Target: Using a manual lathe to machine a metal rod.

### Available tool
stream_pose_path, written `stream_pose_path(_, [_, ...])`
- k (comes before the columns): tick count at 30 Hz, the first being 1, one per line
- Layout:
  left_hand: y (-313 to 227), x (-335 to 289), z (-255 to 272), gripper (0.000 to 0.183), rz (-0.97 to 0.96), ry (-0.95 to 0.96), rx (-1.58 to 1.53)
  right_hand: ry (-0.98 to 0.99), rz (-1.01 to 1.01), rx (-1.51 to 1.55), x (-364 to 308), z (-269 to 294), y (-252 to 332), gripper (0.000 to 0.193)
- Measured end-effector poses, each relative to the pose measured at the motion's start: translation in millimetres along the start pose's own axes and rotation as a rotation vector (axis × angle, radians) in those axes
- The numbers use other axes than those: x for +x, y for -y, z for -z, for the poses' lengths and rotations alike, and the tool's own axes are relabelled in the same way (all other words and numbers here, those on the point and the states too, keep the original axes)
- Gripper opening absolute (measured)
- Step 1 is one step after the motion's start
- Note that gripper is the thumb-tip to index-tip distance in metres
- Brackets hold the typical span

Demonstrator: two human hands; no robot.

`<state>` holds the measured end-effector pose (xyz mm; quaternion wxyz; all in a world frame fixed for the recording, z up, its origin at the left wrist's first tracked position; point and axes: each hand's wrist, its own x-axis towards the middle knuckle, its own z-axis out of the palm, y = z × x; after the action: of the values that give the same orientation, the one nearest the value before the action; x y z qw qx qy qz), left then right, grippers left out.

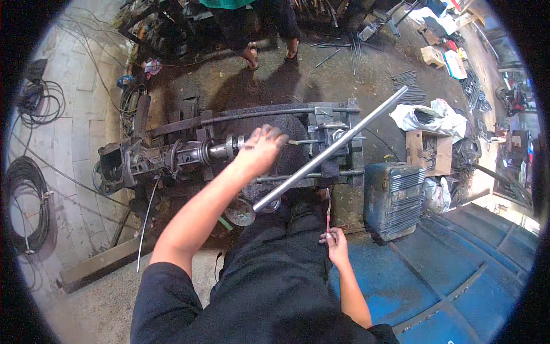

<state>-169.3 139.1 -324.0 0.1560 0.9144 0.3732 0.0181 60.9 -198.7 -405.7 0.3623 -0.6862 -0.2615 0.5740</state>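
A greasy, lathe-like machine (189, 153) with a shiny spindle (217, 150) and long side rails lies across the middle. Over its centre, just right of the spindle, is my left hand (264, 148), its fingers curled. A thin rod (306, 141) lines up with those fingers; what lies inside them is hidden. Low at the right, my right hand (336, 243) pinches the red handle of a slim tool (328, 221) that points up toward the machine, its metal end too small to name. A long silver bar (329, 150) slants over the machine's right end.
A dented blue metal container (381, 200) bearing many thin rods stands to the right, with a cardboard box (429, 152) and white sacks (435, 117) beyond. Coiled black hose (26, 195) lies far left. Another person's feet (292, 49) are across the machine. Blue sheeting (435, 275) covers the floor lower right.
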Motion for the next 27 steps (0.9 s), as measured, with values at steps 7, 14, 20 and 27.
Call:
stream_pose_path(7, [45,55,-12,0.031,0.218,0.637,-0.127,0.162,0.053,-0.041,13,-28,29,0.022])
stream_pose_path(14, [58,78,-26,0.023,0.134,0.657,-0.207,0.075,0.257,-0.157,51,-61,56,0.020])
stream_pose_path(20, [72,85,-32,0.026,0.051,0.679,-0.195,0.033,0.239,-0.263,73,-71,74,0.019])
stream_pose_path(27, [78,80,-34,0.027,0.039,0.672,-0.288,0.021,0.243,-0.268,99,-80,94,0.027])
